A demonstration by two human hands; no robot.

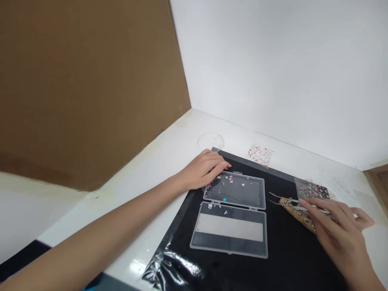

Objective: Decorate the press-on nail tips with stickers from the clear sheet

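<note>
Two bare hands show on my feed: the left hand [201,169], loosely curled and holding nothing, rests against the corner of an open clear plastic box [235,206] scattered with rhinestones [227,182], while the right hand [336,226] pinches tweezers [291,204] over a studded tan strip [295,216] on a black mat [291,258].
</note>
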